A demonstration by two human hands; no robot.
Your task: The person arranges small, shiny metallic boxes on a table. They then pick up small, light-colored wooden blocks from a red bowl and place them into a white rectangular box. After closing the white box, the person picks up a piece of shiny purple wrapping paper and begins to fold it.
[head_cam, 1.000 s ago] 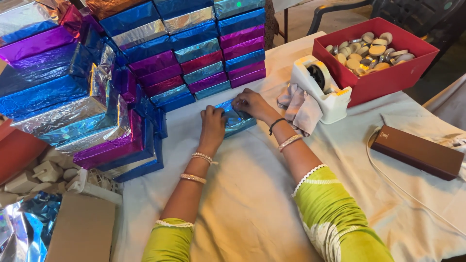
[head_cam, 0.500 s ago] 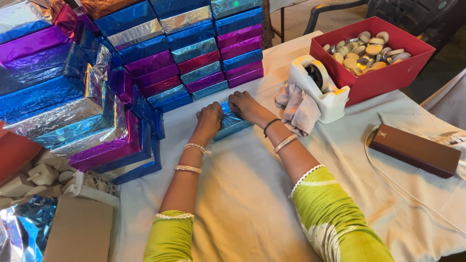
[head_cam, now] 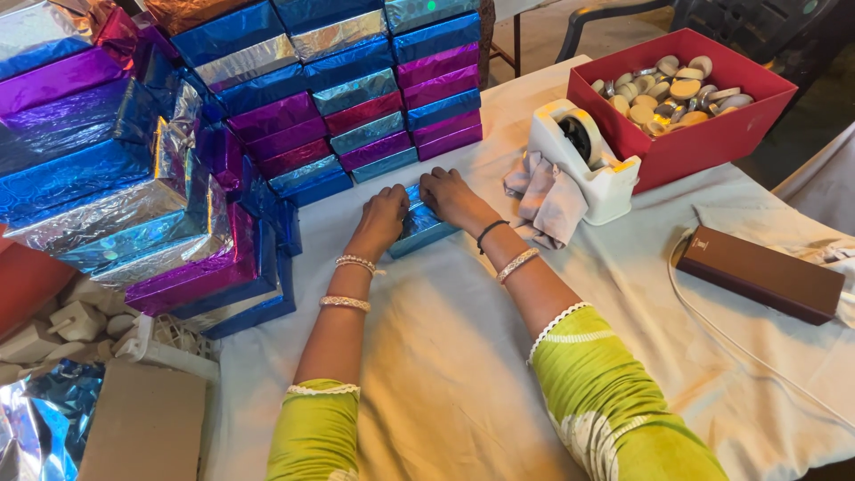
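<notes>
Between left hand [head_cam: 385,214] and right hand [head_cam: 448,194]: blue foil box [head_cam: 419,230], pressed.

Foil-wrapped box stacks [head_cam: 267,116] wall off the far and left sides; right of them the tape dispenser [head_cam: 583,156] (cloth [head_cam: 548,200] beside it) blocks; bare tablecloth [head_cam: 445,356] nearer is open.

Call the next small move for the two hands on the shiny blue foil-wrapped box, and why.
Probably slide the shiny blue foil-wrapped box forward against the stacked foil-wrapped boxes: the left hand and right hand both press it on the white tablecloth, right before that stack.
</notes>
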